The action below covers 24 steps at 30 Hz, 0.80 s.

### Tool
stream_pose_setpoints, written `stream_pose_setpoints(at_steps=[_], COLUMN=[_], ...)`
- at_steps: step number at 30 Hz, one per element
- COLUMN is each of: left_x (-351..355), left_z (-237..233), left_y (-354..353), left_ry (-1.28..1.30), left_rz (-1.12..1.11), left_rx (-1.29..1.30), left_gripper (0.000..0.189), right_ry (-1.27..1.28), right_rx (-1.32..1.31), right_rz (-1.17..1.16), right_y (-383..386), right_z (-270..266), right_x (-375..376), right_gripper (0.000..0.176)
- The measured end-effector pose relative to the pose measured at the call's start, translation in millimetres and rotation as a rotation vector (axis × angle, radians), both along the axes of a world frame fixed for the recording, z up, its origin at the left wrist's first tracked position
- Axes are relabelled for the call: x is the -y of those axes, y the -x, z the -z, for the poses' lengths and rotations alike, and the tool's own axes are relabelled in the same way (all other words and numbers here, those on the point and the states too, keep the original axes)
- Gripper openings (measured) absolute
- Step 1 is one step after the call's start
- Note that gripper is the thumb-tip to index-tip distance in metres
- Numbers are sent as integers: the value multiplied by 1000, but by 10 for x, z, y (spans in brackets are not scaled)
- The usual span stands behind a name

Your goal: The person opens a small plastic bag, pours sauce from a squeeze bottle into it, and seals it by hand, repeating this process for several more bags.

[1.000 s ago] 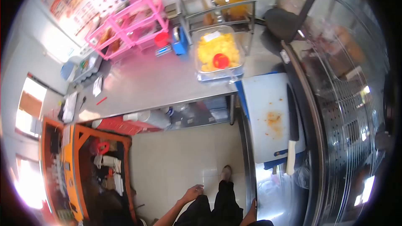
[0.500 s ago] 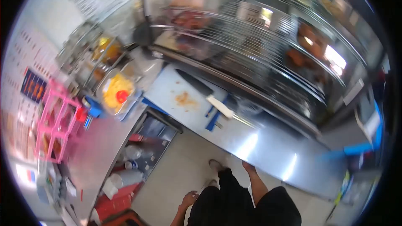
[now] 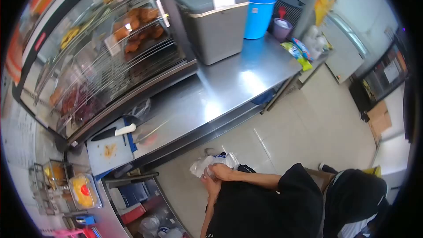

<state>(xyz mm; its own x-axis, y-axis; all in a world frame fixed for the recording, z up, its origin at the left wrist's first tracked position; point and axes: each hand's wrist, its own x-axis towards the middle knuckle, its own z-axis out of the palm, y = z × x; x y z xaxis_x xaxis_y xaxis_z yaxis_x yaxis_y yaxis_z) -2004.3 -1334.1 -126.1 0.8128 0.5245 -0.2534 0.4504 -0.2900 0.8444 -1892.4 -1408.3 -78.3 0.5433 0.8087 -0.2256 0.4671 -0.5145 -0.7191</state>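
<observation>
A tiled kitchen floor (image 3: 291, 125) runs through the middle of the frame below a steel counter (image 3: 269, 64), which bears a grey lidded bin (image 3: 218, 33) and a blue lidded container (image 3: 260, 15) at the top; at left we see a glass-fronted food cabinet with wire shelves, and below it a white cutting board (image 3: 98, 161) with a knife (image 3: 125, 129) across its upper edge. At lower centre, in front of the black-clothed body, lies the plastic bag (image 3: 200, 166) at both hands. We judge it light, limp and rather slippery, a thin film that would crease readily and could tear under a sharp pull; its near edge, or two opposite edges, would offer the best hold. In appearance it is whitish and partly see-through, crumpled, with bright glints and dark blue marks towards its upper right; its contents, if any, we cannot make out. The right hand (image 3: 224, 172) appears curled upon the bag's near edge, grasping it. The left hand (image 3: 212, 184) meets it there with bunched fingers, but we cannot tell whether these pinch the film. Another person (image 3: 359, 194), in dark clothing, occupies the lower right.
</observation>
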Motion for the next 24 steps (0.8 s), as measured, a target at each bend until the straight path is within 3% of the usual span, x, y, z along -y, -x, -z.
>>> stream_pose_setpoints(at_steps=[5,8,10,13,15,17,20,23,24], left_x=[166,203,89,94,61,78,105,190,239], left_z=[-98,-366,-453,-733,-781,-711,-584,-628,-667], left_y=[-184,-505,-711,-1056,-1218,-1352,-1519,-1744,-1799], left_ry=[-304,-191,-207,-253,-290,-323,-335,-324,-316], left_rz=[67,29,167,280,386,433,520,622,659], left_rx=[184,283,193,119,65,-12,-64,-93,-109], left_gripper=[70,54,49,43,44,44,45,47,47], right_ry=[-96,-44,-42,-43,123,168,286,310,191], right_rx=[-2,-9,0,339,410,295,-107,-370,-345], right_rz=[148,231,262,311,338,306,349,445,446], right_y=[-1,-214,-353,-607,-763,-956,-1239,-1381,-1388], right_z=[-130,-185,-135,-103,-81,-159,-233,107,344], right_x=[204,210,277,454,604,881,1252,1443,1473], right_gripper=[27,31,38,43,54,75,93,102,98])
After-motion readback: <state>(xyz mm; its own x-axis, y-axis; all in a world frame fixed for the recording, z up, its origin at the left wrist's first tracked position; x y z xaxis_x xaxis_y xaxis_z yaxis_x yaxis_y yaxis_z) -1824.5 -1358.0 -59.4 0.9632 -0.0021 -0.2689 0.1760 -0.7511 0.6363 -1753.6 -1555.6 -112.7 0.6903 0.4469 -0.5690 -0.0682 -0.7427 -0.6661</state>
